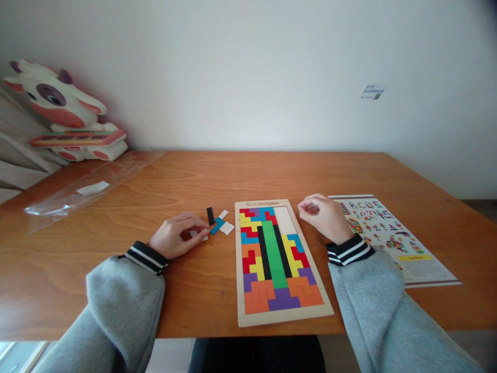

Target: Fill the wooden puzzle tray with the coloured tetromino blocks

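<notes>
A wooden puzzle board (pixel 239 259) filled with coloured block pieces lies in front of me. Its upper right part shows bare pale wood. Long green and black pieces run down its middle. Left of the board, my left hand (pixel 176 235) has thumb and index finger closed at a pale puzzle piece (pixel 194 234), partly hidden by the fingers. Beside the fingertips lie a blue piece (pixel 217 225), a black piece (pixel 210 216) and white pieces (pixel 227 228). My right hand (pixel 325 215) hovers near the board's right edge, its fingers curled together with nothing visible in them.
A printed pattern sheet (pixel 411 259) lies at the right, partly under my right forearm. A clear plastic bag (pixel 93 181) rests at the left of the wooden table (pixel 202 176). Behind it stands a cow-shaped toy keyboard (pixel 77 137). A wall borders the far edge.
</notes>
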The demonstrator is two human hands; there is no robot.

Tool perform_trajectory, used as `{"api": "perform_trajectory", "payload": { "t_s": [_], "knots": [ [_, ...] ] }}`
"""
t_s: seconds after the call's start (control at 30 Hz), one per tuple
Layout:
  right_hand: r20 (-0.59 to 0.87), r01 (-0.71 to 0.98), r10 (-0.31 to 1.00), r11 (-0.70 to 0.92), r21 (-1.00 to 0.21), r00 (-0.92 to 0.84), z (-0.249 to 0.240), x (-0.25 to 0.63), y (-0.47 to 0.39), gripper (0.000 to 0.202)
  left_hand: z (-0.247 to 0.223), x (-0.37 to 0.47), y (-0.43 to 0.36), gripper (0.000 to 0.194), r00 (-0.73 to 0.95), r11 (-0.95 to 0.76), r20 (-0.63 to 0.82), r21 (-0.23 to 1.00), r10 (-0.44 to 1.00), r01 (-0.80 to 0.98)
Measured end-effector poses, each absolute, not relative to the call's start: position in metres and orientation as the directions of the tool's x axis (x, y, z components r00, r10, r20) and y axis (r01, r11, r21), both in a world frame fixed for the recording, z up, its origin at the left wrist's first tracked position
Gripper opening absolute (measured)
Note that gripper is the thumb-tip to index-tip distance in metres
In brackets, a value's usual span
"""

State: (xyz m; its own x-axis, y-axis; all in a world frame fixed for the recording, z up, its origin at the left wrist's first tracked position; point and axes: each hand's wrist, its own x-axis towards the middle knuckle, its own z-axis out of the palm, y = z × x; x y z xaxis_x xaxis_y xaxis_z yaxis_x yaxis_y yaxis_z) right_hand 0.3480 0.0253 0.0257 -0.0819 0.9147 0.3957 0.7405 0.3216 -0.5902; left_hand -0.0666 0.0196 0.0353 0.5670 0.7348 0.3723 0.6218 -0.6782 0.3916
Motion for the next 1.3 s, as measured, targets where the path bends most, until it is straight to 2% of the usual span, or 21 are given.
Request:
{"api": "perform_trajectory", "payload": {
  "t_s": [0.17,0.37,0.7,1.3],
  "knots": [
    [0.403,0.826,0.91,0.299,-0.478,-0.097,0.0262,0.3544,0.0263,0.008,0.0355,-0.0663,0.0194,0.022,0.573,-0.676,0.36,0.398,0.737,0.62],
    [0.373,0.847,0.915,0.315,-0.428,-0.152,0.0244,0.3561,0.0269,0.013,0.034,-0.0669,0.0195,0.022,0.573,-0.676,0.357,0.386,0.737,0.628],
    [0.275,0.752,0.955,0.265,-0.604,-0.115,0.0212,0.3568,0.0276,0.016,0.0314,-0.0684,0.0206,0.022,0.573,-0.671,0.35,0.395,0.741,0.627],
    [0.213,0.731,0.969,0.237,-0.64,-0.128,0.0175,0.3573,0.0272,0.015,0.0359,-0.0656,0.0196,0.023,0.575,-0.677,0.358,0.393,0.736,0.622]
  ]
}}
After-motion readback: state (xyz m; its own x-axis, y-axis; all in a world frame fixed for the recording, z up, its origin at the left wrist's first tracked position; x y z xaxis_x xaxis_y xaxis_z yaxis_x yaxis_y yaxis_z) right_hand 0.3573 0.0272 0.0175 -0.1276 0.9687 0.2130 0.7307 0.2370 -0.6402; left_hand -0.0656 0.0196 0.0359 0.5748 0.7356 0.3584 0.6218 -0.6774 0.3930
